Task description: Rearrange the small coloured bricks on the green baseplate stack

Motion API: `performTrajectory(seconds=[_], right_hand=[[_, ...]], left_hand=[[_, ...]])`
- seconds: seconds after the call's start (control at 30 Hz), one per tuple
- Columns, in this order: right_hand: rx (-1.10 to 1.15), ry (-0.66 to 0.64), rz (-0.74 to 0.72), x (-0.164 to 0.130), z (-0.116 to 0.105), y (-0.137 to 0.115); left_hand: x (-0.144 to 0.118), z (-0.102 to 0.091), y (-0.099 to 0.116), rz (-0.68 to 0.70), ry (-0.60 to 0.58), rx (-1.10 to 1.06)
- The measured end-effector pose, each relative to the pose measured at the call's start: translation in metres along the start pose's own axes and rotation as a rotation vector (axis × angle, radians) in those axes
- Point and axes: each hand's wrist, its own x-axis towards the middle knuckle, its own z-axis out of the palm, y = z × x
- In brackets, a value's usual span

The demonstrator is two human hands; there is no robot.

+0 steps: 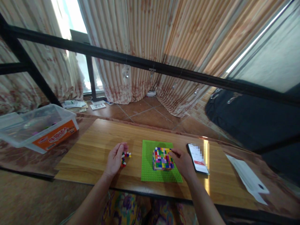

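My right hand [184,162] is at the right side of the block [162,158], touching it. My fingers point at its top far corner. They are pinched close there, maybe on one tiny brick, but it is too small for me to tell if I hold anything. The block is a little cube made of many small bricks in lots of colors. It sits on the green plate [150,170], a bit to the right of the middle. So the block lies just left of my right hand, and that hand is the nearer one.

My left hand [115,159] rests on the table [93,147], curled loosely with the fingers bent. It is right beside a few loose bricks [125,157] (red, white and dark ones). My fingertips touch them or almost do, but I do not see a grip on any. These bricks lie in a short line that runs away from me. They sit between my left hand and the green plate, apart from the plate.

A phone [198,158] lies flat just to the right of my right hand, with its screen lit. Farther right is a white paper [248,179]. Far off to the left is a clear bin [37,128] with an orange label. Behind the table hangs a curtain [145,47].
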Motion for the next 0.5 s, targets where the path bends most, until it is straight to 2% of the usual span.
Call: performTrajectory(seconds=[0.3,0.5], right_hand=[[0.291,-0.077,0.059,-0.003,-0.001,0.006],[0.315,-0.046,0.097,0.0,0.002,0.016]], left_hand=[[-0.002,0.0,0.006,-0.001,-0.006,0.018],[-0.001,0.0,0.007,0.009,0.001,0.032]])
